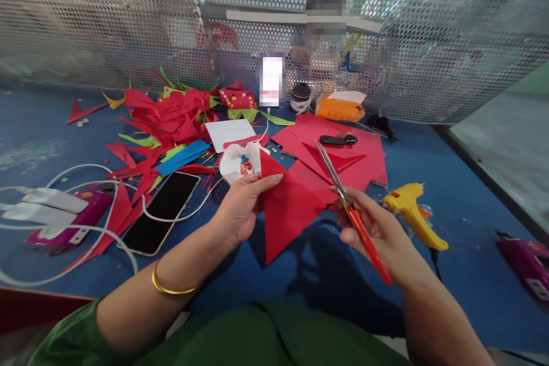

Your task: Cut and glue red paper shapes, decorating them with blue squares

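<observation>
My left hand [246, 203] pinches a red paper triangle [289, 214] near its upper left corner, thumb on top. Red-handled scissors [349, 206] are in my right hand [369, 226], their blades pointing up and away and looking closed together. The right fingertips also reach the right corner of the triangle; whether they grip it is hard to tell. Behind the triangle lies a stack of red paper sheets [373, 157] with a small black-handled tool [338, 140] on top. A white bowl [231, 163] holding small coloured bits stands just beyond my left hand.
Red paper scraps [167, 117] pile up at the back left. A black phone [165, 211], white cables and a purple power strip [81, 217] lie on the left. The yellow glue gun [414, 211] rests right of my right hand. A perforated metal screen [141, 28] borders the back.
</observation>
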### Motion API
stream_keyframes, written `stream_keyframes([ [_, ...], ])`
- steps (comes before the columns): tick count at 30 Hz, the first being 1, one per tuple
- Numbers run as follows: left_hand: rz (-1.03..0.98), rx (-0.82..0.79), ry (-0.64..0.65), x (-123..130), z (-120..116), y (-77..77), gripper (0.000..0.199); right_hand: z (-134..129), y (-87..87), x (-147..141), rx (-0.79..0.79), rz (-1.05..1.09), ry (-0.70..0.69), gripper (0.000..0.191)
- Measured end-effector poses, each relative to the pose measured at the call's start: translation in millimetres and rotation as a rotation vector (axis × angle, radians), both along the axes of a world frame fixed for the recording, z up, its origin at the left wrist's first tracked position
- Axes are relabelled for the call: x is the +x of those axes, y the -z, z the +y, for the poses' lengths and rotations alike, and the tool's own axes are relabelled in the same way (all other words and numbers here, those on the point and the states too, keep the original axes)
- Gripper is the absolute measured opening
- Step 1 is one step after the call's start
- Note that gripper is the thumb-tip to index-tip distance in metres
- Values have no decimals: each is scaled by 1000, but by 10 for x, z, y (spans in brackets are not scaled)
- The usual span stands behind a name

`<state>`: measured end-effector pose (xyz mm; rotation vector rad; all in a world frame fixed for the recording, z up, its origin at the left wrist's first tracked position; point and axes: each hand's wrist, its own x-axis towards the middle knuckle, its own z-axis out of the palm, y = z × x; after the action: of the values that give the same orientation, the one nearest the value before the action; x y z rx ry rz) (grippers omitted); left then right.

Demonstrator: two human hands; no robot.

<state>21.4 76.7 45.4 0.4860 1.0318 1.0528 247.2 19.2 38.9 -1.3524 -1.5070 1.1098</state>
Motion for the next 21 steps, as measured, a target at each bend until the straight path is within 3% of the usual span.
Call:
stream_keyframes([
  [8,-6,59,48,21,-18,39,15,-82,32,139,-41,-208,-33,76],
  [15,14,82,54,74,-69,35,25,-110,52,83,-20,-325,-127,70],
  [21,44,73,44,83,-63,43,21,-135,54,60,20,-415,-126,66],
])
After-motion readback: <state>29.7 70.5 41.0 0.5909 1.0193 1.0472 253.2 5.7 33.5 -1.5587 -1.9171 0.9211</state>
